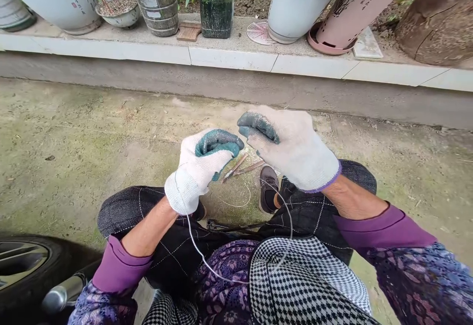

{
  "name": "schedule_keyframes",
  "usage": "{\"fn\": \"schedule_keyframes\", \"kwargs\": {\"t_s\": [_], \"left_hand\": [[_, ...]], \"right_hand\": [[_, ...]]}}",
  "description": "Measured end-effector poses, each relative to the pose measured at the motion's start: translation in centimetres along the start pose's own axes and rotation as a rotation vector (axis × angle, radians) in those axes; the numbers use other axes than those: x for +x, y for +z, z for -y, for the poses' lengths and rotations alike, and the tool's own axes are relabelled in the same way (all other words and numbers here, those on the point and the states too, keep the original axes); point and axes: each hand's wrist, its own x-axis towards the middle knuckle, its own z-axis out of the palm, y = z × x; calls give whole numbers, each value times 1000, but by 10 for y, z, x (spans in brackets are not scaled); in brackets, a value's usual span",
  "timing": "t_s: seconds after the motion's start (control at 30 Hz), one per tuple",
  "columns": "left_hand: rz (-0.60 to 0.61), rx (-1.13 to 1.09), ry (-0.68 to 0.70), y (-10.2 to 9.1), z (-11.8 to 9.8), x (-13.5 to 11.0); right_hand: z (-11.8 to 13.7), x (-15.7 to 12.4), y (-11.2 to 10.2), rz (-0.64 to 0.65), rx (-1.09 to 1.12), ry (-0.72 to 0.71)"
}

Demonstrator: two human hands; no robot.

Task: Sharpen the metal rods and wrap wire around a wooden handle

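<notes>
My left hand (207, 160) wears a white knit glove with a green-grey coated palm. Its fingers are curled together, and whatever they pinch is hidden. Facing it, my right hand (291, 145) wears a similar glove, its thumb and fingers closed; their contents cannot be made out. The fingertips are close but apart. A thin white wire (199, 251) runs down from the left cuff and across my lap. Another stretch curves beneath my right hand, and a loop hangs between my knees. On the ground below lie slim reddish-brown tool-like pieces (240, 168), partly covered by my right hand.
A low tiled ledge (229, 59) crosses ahead, bearing a white pot (295, 10), a pink pot (354, 15) and several other planters. A vehicle wheel (25, 261) is at lower left. My shoe (268, 189) rests on the mossy concrete floor (74, 133). A houndstooth cloth (295, 276) covers my lap.
</notes>
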Motion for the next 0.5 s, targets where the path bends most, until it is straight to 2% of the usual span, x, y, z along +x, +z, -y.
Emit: {"fn": "schedule_keyframes", "kwargs": {"t_s": [0.13,0.2,0.3,0.33,0.4,0.5], "left_hand": [[71,30,-127,-13,6,18],[96,64,-197,-28,9,28],[133,134,-285,-58,14,39],[151,141,-300,-67,15,41],[156,129,-305,-83,15,42],[211,169,-287,-92,12,43]], "right_hand": [[-21,18,3,-41,-19,112],[-48,31,-3,-117,-38,214],[-101,44,-23,-253,-98,452],[-119,44,-30,-310,-119,546],[-152,37,-42,-333,-162,685],[-190,14,-51,-323,-201,793]]}}
